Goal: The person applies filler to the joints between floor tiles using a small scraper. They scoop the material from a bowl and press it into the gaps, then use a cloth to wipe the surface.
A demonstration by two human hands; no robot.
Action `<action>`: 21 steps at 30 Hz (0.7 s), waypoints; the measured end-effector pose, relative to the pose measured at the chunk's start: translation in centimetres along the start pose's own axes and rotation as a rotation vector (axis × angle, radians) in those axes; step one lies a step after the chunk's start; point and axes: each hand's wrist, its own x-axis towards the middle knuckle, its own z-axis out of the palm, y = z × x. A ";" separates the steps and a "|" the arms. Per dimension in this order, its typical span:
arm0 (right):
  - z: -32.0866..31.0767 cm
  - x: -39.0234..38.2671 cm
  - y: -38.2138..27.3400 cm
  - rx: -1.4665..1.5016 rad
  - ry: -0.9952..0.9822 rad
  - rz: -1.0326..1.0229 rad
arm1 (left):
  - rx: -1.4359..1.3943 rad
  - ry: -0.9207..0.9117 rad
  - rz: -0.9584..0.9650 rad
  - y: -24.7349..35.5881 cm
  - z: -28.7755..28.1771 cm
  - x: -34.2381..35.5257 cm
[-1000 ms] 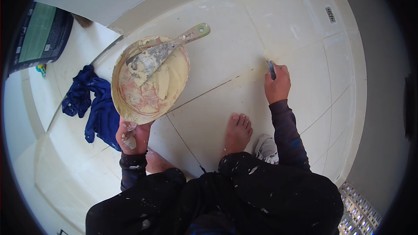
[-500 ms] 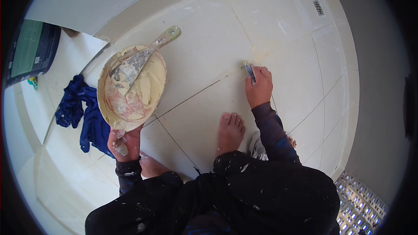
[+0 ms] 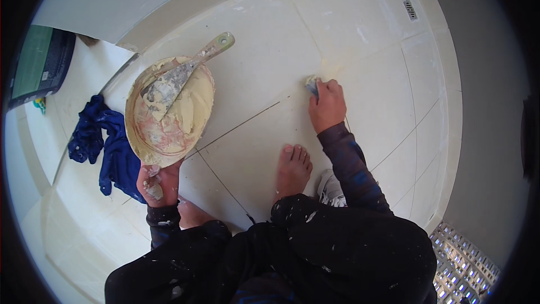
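Observation:
My left hand (image 3: 160,184), smeared with dried paste, grips the near edge of a round bowl (image 3: 163,161). Cream-coloured grout paste (image 3: 198,100) coats the bowl's inside. Across it lies a putty knife (image 3: 179,79), its blade in the paste and its handle jutting over the far right rim. Over the tiled floor, my right hand (image 3: 328,106) is closed around a small flat scraper (image 3: 312,86) with paste on its tip. The scraper is near the end of a dark tile joint; whether it touches the floor is hard to tell. A pale smear (image 3: 333,70) lies just beyond.
A crumpled dark blue cloth (image 3: 119,149) lies left of the bowl, with a dark green bucket (image 3: 40,67) farther left. My bare foot (image 3: 293,169) and a grey shoe (image 3: 330,189) are near my right arm. A floor drain (image 3: 409,10) sits far right.
My right hand has moved slightly left and away from me with the scraper, which is turned more to the left. The bowl and putty knife look the same in my left hand.

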 end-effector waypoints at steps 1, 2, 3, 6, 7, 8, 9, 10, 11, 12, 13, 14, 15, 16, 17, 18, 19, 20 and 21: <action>1.0 -1.1 -1.0 -0.004 -0.021 -0.057 | 0.000 0.001 0.001 0.0 0.0 0.1; 2.1 -2.6 -4.0 -0.001 -0.050 -0.112 | 0.015 0.021 0.004 0.1 -0.2 0.2; 2.6 -4.0 -6.2 0.048 -0.038 -0.205 | 0.020 0.032 0.003 0.1 -0.3 0.5; 2.8 -7.2 -10.9 0.312 -0.209 -0.315 | 0.004 0.041 -0.006 0.2 -1.0 0.7; 2.5 -7.2 -10.7 0.317 -0.213 -0.315 | 0.008 0.046 -0.006 0.2 -1.0 0.6; 1.9 -7.1 -9.7 0.454 -0.291 -0.256 | 0.001 0.078 -0.009 0.3 -0.8 0.3; 1.3 -7.1 -8.4 0.591 -0.371 -0.191 | -0.004 0.110 -0.015 0.1 -0.9 0.2; 0.8 -5.7 -6.8 0.539 -0.271 -0.113 | 0.002 0.119 -0.014 0.1 -1.2 0.2; 0.5 -3.6 -4.8 0.481 -0.169 -0.034 | 0.000 0.099 -0.001 0.0 -1.4 0.6; 0.7 -2.0 -2.4 0.296 -0.103 0.013 | -0.004 0.076 0.010 -0.2 -1.5 0.8; 1.2 -1.3 -0.8 0.110 -0.039 0.062 | -0.002 0.077 0.004 -0.3 -1.5 0.8; 2.0 -1.5 -1.2 0.110 -0.033 0.062 | -0.001 0.076 -0.002 -0.1 -1.5 0.9; 3.2 -1.9 -2.4 0.056 -0.037 0.006 | 0.001 0.075 -0.009 0.0 -1.5 1.0; 4.4 -2.5 -3.5 0.001 -0.040 -0.049 | 0.002 0.069 -0.008 -0.2 -1.5 1.2; 5.1 -3.9 -5.3 0.057 -0.074 -0.136 | 0.009 0.065 0.001 -0.2 -1.8 1.3; 5.6 -5.4 -6.9 0.119 -0.107 -0.222 | 0.017 0.059 0.007 -0.3 -2.0 1.3; 5.2 -6.9 -8.7 0.218 -0.202 -0.255 | 0.018 0.060 0.012 -0.2 -2.0 1.2; 4.6 -8.2 -9.9 0.315 -0.297 -0.285 | 0.018 0.076 0.003 -0.2 -1.9 0.9; 4.1 -8.7 -9.8 0.317 -0.295 -0.287 | 0.019 0.092 -0.006 -0.2 -1.7 0.6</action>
